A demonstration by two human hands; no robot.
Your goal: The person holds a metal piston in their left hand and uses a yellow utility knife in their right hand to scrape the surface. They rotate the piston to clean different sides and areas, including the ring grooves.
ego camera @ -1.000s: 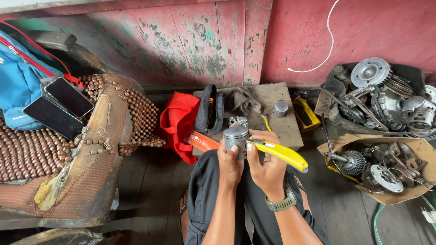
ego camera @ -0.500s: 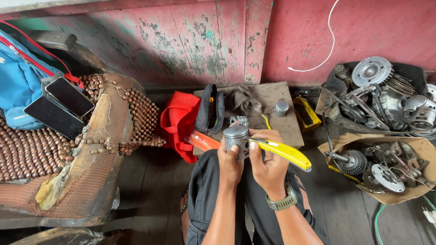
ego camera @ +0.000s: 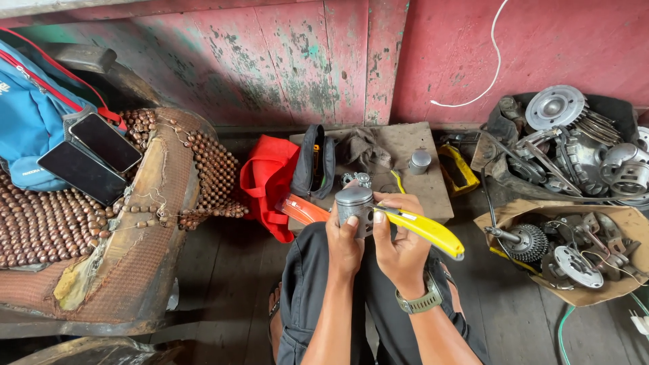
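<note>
This is a rough, informal repair workshop for small engines, set up on a worn plank floor [ego camera: 223, 270] against a red wall [ego camera: 284, 61] with peeling paint. To the right of the hands, a cardboard box [ego camera: 612, 287] and a dark tub [ego camera: 612, 111] are heaped with greasy metal engine parts: gears, discs and housings. Just beyond the hands a low wooden surface [ego camera: 422, 192] carries loose small parts and rags, and far to the left stands an old seat with a torn beaded cover [ego camera: 40, 230].
</note>
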